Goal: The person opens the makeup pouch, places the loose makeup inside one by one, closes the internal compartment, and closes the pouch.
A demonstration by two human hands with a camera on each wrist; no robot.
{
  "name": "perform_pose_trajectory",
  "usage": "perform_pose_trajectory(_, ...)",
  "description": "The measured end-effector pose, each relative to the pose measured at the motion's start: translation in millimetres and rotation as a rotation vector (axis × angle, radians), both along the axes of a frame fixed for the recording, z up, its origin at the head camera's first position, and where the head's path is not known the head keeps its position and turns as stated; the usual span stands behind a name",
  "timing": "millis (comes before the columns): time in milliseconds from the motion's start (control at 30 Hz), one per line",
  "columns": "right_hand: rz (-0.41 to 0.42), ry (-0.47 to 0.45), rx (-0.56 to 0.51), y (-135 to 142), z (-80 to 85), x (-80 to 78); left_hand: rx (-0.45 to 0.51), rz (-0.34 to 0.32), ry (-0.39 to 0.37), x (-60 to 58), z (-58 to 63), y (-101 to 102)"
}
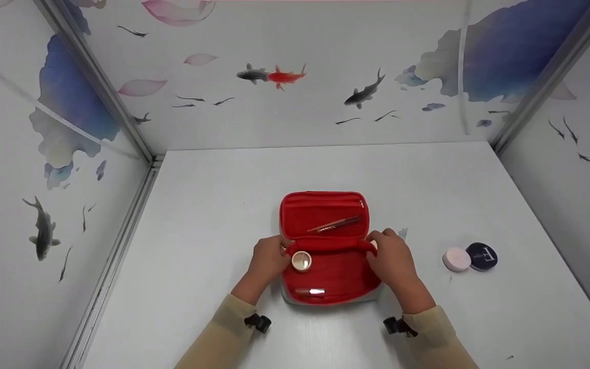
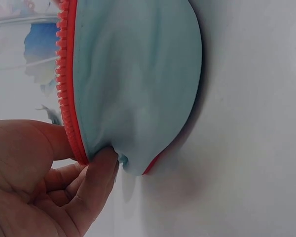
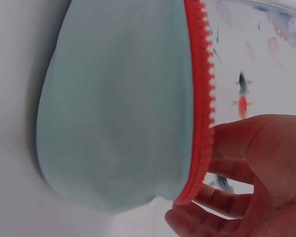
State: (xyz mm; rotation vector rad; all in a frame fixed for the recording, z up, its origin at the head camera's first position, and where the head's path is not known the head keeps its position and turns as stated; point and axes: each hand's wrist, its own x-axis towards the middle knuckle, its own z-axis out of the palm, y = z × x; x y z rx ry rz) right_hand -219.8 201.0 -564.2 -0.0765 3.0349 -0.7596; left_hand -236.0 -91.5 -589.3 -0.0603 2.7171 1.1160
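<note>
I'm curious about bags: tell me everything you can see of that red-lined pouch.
The pouch lies open on the white table, its lid folded back. Outside, it is pale blue-green and looks soft; a red zipper edges it. A round container, a short stick and something slender lie inside. The left hand pinches one side, the right hand the other.

Red pouch (image 1: 343,271) open between left grip (image 1: 269,255) and right grip (image 1: 393,256)
</note>
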Motion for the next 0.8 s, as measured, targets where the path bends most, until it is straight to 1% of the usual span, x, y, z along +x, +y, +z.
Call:
perform_pose_trajectory(167,-0.016,0.012,0.017,12,0.1,-0.7,-0.003,0.001,-0.004,-0.4,0.6,-1)
perform_pose_trajectory(233,-0.02,0.015,0.034,19,0.6,-1.3,0.002,-0.006,0.006,-0.4,-0.2,-1)
perform_pose_trajectory(400,-0.051,0.003,0.066,38,0.8,-4.4,0.014,-0.022,0.032,-0.4,-0.7,-2)
perform_pose_trajectory(533,-0.08,-0.003,0.08,55,-0.9,-4.8,-0.001,-0.018,0.03,-0.8,0.1,-1)
perform_pose_trajectory(800,-0.111,0.011,0.111,81,-10.5,-3.5,-0.002,-0.017,0.036,-0.5,-1.9,-2)
